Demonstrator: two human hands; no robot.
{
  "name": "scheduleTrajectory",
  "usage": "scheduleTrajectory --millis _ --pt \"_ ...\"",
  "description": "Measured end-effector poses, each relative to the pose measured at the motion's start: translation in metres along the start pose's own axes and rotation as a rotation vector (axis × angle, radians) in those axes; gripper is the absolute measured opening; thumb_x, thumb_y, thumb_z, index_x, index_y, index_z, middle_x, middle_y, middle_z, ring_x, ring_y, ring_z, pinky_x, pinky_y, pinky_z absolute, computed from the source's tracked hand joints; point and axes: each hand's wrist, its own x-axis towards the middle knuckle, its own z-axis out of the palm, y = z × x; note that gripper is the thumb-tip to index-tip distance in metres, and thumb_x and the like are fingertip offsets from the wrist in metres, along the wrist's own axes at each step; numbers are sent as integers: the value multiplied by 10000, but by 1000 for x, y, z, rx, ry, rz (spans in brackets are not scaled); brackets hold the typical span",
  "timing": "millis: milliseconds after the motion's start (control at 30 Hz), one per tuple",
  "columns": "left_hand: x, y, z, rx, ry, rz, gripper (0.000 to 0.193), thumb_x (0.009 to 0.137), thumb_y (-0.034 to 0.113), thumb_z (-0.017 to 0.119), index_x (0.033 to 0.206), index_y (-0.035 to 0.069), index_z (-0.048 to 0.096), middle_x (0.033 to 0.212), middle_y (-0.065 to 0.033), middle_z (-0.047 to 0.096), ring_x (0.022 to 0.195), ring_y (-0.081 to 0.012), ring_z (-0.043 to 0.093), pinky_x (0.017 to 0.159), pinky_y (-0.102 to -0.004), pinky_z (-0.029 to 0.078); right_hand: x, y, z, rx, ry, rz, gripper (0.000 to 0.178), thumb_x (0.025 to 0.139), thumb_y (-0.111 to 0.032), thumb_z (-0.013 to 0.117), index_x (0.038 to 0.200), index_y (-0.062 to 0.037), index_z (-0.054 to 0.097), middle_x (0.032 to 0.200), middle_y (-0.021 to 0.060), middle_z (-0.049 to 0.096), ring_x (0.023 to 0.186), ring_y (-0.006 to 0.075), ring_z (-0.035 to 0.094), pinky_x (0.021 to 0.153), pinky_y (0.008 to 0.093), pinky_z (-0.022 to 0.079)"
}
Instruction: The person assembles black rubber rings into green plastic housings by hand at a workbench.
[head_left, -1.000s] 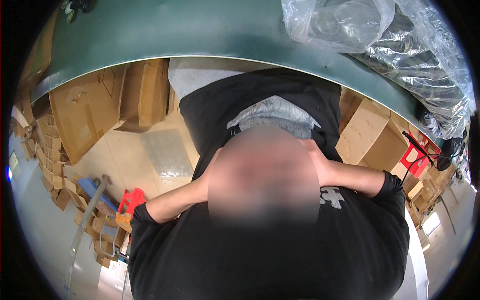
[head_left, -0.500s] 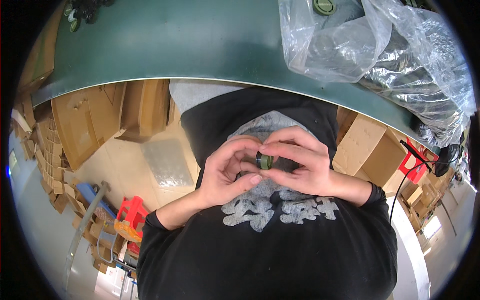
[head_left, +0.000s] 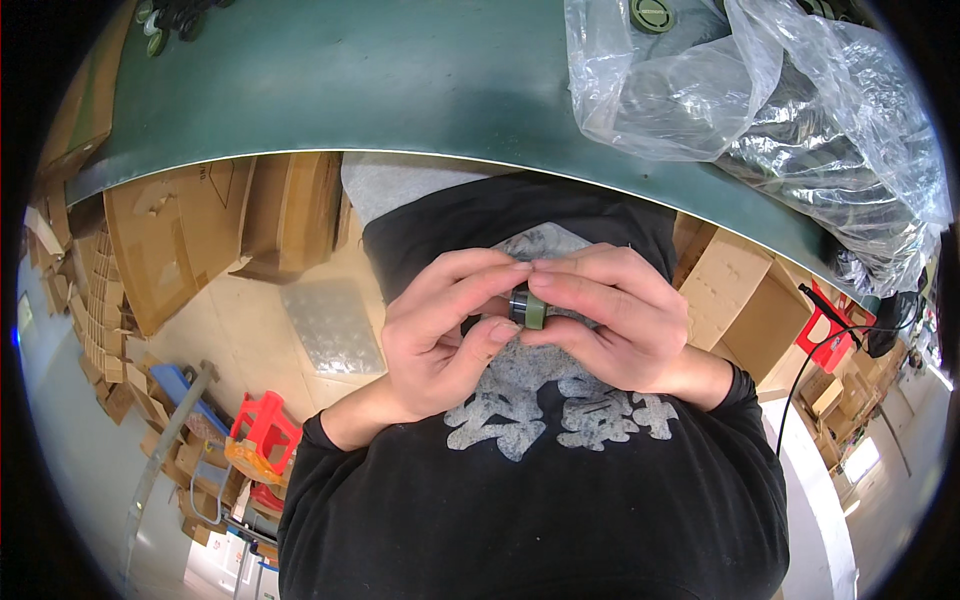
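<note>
Between my two hands, in front of my chest, is a small round part (head_left: 529, 309), black on its left side and olive green on its right. My left hand (head_left: 445, 325) is closed on the black side, thumb and fingertips at its edge. My right hand (head_left: 610, 315) pinches the green side, with the thumb below and the fingers above. The fingertips of both hands nearly meet over the top of the part. Fingers cover some of it, so I cannot make out its exact kind.
A green table (head_left: 350, 80) spans the far side. Clear plastic bags (head_left: 690, 100) lie at its right with a round green cap (head_left: 652, 13); small black and green parts (head_left: 180, 20) sit far left. Cardboard boxes (head_left: 175, 240), a red stool (head_left: 268, 428) and an open carton (head_left: 750, 300) stand around me.
My left fingers have come up and closed in on the part's black side. The right fingers have shifted further over its top. The part stays at nearly the same place.
</note>
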Motion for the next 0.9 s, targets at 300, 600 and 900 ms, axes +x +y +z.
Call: scheduleTrajectory --millis 300,600,900 --pt "1 -1 -2 1 -3 16 318 836 31 622 1137 -62 586 1100 -172 557 738 -129 581 631 -223 481 2 3 -1 -51 0 -59 451 613 -101 810 991 67 631 960 169 622 791 251 640 652 308 522" --pt "-8 -10 -3 -309 -3 -189 339 897 119 582 1177 -69 549 1074 -136 548 837 -126 562 690 -218 450 11 0 1 -94 36 -75 422 555 -115 815 910 49 657 806 104 602 664 211 591 559 273 485" --pt "-6 -10 1 -537 -34 -362 386 933 267 540 1147 -54 555 1033 -105 568 912 -144 544 776 -262 442 12 -1 4 -168 71 -90 425 519 -180 833 833 36 647 768 96 592 617 217 583 520 280 488"
